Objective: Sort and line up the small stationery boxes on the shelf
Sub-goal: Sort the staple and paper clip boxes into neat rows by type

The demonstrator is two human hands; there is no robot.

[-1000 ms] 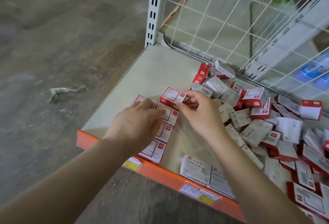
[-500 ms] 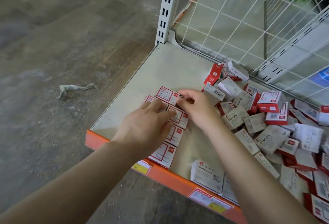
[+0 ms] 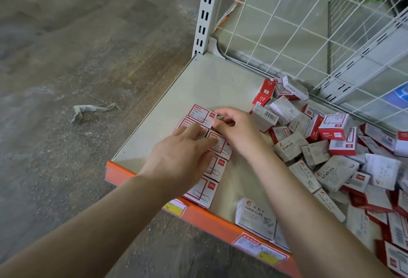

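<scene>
A row of red-and-white paper clip boxes (image 3: 215,168) runs from the shelf's front edge toward the back along the left side. The farthest box (image 3: 199,113) lies flat at the row's far end, and my right hand (image 3: 237,132) pinches its right end with curled fingers. Over the middle of the row, my left hand (image 3: 183,156) lies flat with straight fingers pressing on the boxes. A loose heap of red and grey stationery boxes (image 3: 326,145) fills the shelf's right side.
The beige shelf (image 3: 198,83) has an orange front edge (image 3: 212,220) with price labels. A white wire grid (image 3: 309,23) backs it, and a slotted upright (image 3: 206,10) stands at the back left corner. Two grey paper clip boxes (image 3: 257,220) lie at the front. Floor lies left.
My right hand has brought a box down from above the row and set it flat at the row's far end. The left hand stays on the row.
</scene>
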